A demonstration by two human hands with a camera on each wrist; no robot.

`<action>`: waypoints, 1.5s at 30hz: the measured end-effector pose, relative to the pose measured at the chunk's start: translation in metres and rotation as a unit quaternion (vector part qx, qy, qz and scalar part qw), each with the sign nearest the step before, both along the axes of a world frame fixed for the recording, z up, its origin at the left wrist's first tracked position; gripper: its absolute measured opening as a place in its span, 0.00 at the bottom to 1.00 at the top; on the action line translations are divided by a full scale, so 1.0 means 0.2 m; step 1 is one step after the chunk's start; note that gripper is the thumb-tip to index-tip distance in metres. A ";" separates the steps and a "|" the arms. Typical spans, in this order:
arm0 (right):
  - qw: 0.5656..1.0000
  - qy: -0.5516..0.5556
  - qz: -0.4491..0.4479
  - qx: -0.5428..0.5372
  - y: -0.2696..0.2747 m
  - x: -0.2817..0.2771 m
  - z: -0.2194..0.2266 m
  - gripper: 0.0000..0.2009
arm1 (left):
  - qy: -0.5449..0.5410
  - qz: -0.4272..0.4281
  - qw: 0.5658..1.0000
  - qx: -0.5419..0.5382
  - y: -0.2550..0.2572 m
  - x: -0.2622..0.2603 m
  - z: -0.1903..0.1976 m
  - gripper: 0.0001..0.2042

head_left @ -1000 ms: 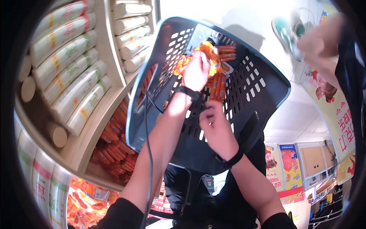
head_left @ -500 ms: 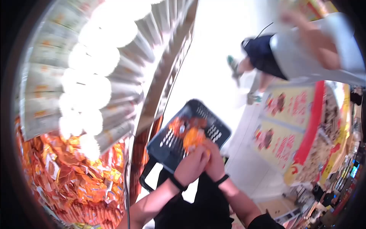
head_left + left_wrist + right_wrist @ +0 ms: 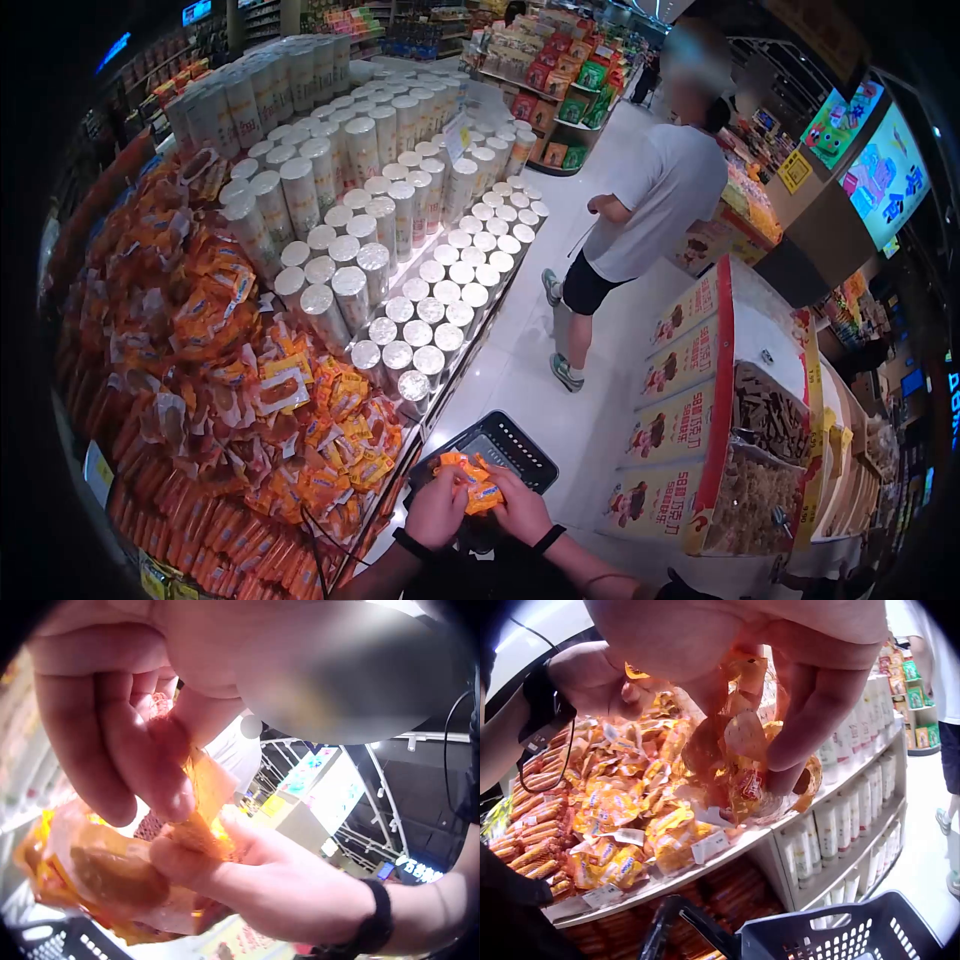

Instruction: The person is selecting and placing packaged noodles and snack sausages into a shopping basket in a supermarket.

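In the head view my left hand [image 3: 437,508] and right hand [image 3: 522,508] are close together in front of my body. Between them they grip orange snack packets [image 3: 472,482]. The left wrist view shows the curled fingers of my left hand [image 3: 112,705] on the upper part of an orange wrapper, with the thumb of my right hand [image 3: 255,874] pressing it from below. A brown shape shows through a see-through packet [image 3: 112,877]. Below the hands is a dark shopping basket [image 3: 530,460], its perforated wall visible in the right wrist view.
To the left, a sloping display heaps orange packets [image 3: 330,420] and net-wrapped sausages [image 3: 230,550]. White cylindrical packs [image 3: 320,310] stand in rows behind. A person [image 3: 650,210] in a white shirt stands in the aisle. Bulk bins [image 3: 770,420] with yellow-red panels line the right.
A second ago my left hand was inside the basket among packets, the right nearby. The hands then came together on orange packets, now held above the basket. The head view has swung up toward the shop.
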State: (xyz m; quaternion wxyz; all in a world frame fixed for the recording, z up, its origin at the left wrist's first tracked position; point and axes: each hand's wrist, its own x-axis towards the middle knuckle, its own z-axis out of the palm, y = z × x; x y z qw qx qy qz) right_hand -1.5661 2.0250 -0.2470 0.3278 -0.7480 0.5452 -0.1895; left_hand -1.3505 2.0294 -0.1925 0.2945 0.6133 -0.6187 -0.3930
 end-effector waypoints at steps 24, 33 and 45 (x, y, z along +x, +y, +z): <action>0.874 -0.429 0.223 -0.050 -0.56 2.19 1.20 0.18 | 0.298 0.345 0.880 -0.133 1.26 0.97 0.05 0.13; 0.898 -0.043 0.353 -0.260 -0.63 2.75 1.09 0.38 | 0.271 0.366 0.886 -0.090 1.50 0.96 -0.03 0.09; 0.853 -0.106 0.341 -0.380 -0.51 1.97 1.10 0.25 | 0.288 0.322 0.902 -0.027 1.46 0.97 -0.15 0.09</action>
